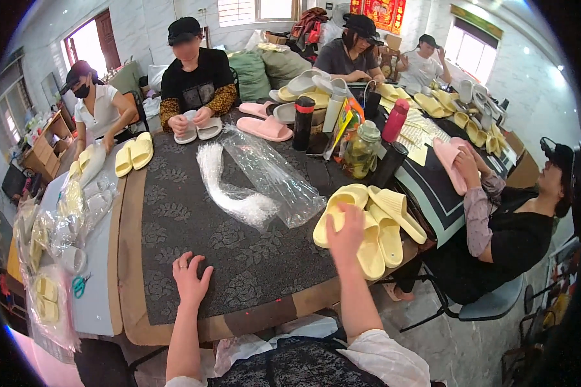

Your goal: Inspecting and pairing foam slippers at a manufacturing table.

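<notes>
Slippers [388,244] on dark-matted table [134,303]; pale walls [139,29]

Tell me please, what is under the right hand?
Yellow slippers show around and beneath the right hand. The part directly under it is covered and cannot be seen.

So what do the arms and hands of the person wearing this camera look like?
They're human, with no cables or machine parts. The left hand and right hand wear no gloves, and the fingers are uncovered. Both forearms are bare. On the right, a loose, wrinkled white sleeve begins around the elbow; on the left, only a pale sleeve edge shows.
</notes>
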`<control>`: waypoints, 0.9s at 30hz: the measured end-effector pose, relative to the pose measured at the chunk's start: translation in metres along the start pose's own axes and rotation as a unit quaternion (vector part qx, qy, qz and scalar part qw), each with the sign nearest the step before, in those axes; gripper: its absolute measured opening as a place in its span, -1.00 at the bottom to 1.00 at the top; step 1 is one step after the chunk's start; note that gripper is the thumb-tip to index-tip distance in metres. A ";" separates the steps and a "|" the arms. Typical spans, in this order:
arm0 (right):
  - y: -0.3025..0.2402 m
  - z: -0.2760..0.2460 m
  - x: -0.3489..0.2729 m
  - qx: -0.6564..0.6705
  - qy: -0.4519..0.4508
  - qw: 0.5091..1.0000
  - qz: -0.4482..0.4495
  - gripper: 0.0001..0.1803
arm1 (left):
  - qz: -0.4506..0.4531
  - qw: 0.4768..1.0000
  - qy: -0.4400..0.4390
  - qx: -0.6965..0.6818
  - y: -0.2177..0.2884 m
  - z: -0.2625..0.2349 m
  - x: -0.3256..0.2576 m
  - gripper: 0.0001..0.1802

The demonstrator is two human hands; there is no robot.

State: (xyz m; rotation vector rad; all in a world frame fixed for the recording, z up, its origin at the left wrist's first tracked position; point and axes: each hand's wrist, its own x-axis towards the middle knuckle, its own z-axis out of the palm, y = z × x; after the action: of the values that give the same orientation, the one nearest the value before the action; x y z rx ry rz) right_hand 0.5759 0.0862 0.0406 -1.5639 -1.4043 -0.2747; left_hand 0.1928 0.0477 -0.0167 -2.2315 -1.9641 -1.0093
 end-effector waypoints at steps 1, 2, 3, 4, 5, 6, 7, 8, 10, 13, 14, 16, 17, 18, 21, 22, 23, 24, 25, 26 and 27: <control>0.001 -0.008 0.010 -0.073 0.007 0.997 0.018 -0.53 | -0.009 1.000 0.007 -0.007 -0.003 -0.002 -0.002 -0.63; 0.017 -0.010 0.015 -0.075 0.009 0.997 0.018 -0.53 | -0.007 1.000 0.007 -0.009 -0.001 -0.002 -0.001 -0.63; 0.036 -0.005 0.018 -0.161 0.022 0.986 0.040 -0.54 | -0.013 1.000 0.004 -0.007 -0.001 -0.003 -0.001 -0.64; 0.052 -0.002 0.023 -0.246 0.036 0.967 0.062 -0.56 | -0.019 1.000 0.002 -0.005 0.000 -0.003 0.002 -0.65; 0.064 -0.002 0.028 -0.247 0.041 0.966 0.060 -0.56 | -0.011 1.000 0.011 -0.007 -0.001 -0.001 0.002 -0.65; 0.076 -0.003 0.033 -0.213 -0.020 0.972 0.095 -0.56 | -0.009 1.000 0.016 -0.011 0.000 0.000 0.003 -0.65; 0.082 -0.003 0.038 -0.175 -0.082 0.973 0.129 -0.57 | -0.011 1.000 0.009 -0.019 -0.001 0.000 0.003 -0.65; 0.083 -0.004 0.041 -0.172 -0.081 0.974 0.124 -0.57 | -0.014 1.000 0.001 -0.025 -0.003 -0.001 0.001 -0.65; 0.084 -0.010 0.040 -0.058 0.044 0.996 0.056 -0.62 | -0.015 1.000 0.005 -0.023 0.000 -0.002 0.000 -0.65; 0.051 -0.030 0.034 0.024 0.130 0.991 0.027 -0.63 | -0.023 1.000 0.011 -0.013 -0.005 -0.004 -0.005 -0.64; 0.038 -0.042 0.031 0.067 0.164 0.983 0.049 -0.62 | -0.021 1.000 0.011 -0.012 -0.006 -0.003 -0.006 -0.64; 0.030 -0.063 0.023 0.055 0.215 0.975 -0.023 -0.60 | -0.015 1.000 0.015 -0.015 -0.005 -0.002 -0.006 -0.64; 0.023 -0.074 0.020 0.044 0.262 0.960 -0.092 -0.57 | -0.011 1.000 0.016 -0.014 -0.005 -0.001 -0.006 -0.64; 0.009 -0.086 0.020 0.044 0.263 0.959 -0.093 -0.57 | -0.011 1.000 0.018 -0.014 -0.005 -0.002 -0.006 -0.64; -0.037 -0.116 0.011 0.100 0.263 0.937 -0.205 -0.50 | -0.008 1.000 0.013 -0.017 -0.003 -0.003 -0.006 -0.63; -0.054 -0.119 0.005 0.104 0.262 0.937 -0.206 -0.50 | -0.015 1.000 0.006 -0.016 -0.004 -0.005 -0.007 -0.64; -0.072 -0.122 -0.001 0.161 0.206 0.948 -0.183 -0.50 | -0.024 1.000 -0.001 -0.015 -0.005 -0.008 -0.008 -0.64; -0.086 -0.127 -0.008 0.210 0.153 0.953 -0.160 -0.51 | -0.023 1.000 0.000 -0.016 -0.002 -0.009 -0.006 -0.64; -0.098 -0.127 -0.016 0.230 0.116 0.957 -0.134 -0.52 | -0.026 0.997 -0.037 -0.070 0.001 -0.012 -0.004 -0.52; -0.108 -0.124 -0.024 0.252 0.079 0.958 -0.108 -0.53 | -0.030 0.989 -0.072 -0.123 0.003 -0.016 -0.003 -0.39; -0.116 -0.118 -0.031 0.248 0.041 0.963 -0.101 -0.54 | -0.031 0.990 -0.072 -0.121 0.011 -0.021 -0.001 -0.39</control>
State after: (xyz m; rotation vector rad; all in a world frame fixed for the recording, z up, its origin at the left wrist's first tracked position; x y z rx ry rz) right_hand 0.5171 -0.0398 0.1353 -0.9914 -1.4343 -0.0945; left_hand 0.1928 0.0357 0.0036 -2.4437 -2.0816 -1.1853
